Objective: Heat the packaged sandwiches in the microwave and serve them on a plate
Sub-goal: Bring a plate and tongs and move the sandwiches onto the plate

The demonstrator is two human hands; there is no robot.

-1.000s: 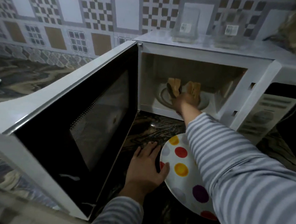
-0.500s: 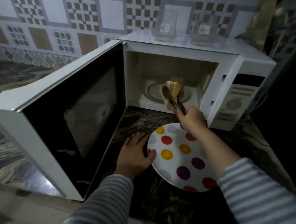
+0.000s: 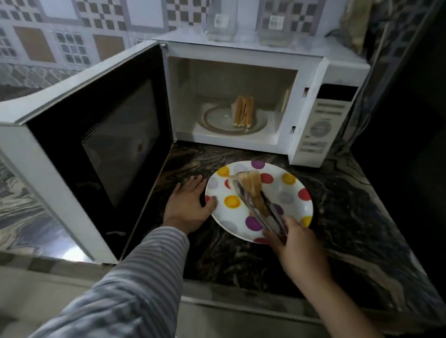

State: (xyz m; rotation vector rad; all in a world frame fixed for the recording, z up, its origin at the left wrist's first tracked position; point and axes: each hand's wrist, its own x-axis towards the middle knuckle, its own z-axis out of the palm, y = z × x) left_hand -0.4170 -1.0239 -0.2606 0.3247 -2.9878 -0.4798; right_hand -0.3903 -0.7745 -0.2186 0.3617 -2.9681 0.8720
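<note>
The white microwave (image 3: 329, 71) stands at the back with its door (image 3: 92, 145) swung wide to the left. One sandwich (image 3: 243, 111) stands upright on the glass turntable (image 3: 214, 120) inside. A second sandwich (image 3: 252, 187) is held in metal tongs (image 3: 263, 213) over the polka-dot plate (image 3: 288, 199) on the dark counter. My right hand (image 3: 298, 249) grips the tongs at the plate's near edge. My left hand (image 3: 188, 203) rests flat on the counter, thumb on the plate's left rim.
Two clear empty sandwich packages (image 3: 222, 17) (image 3: 274, 21) stand on top of the microwave. The open door blocks the counter to the left. A patterned tile wall (image 3: 69, 15) runs behind. Dark marbled counter (image 3: 357, 216) extends right of the plate.
My right hand drew the tongs with one sandwich out of the microwave and down over the plate. The other sandwich stays on the turntable. My left hand stayed at the plate's rim.
</note>
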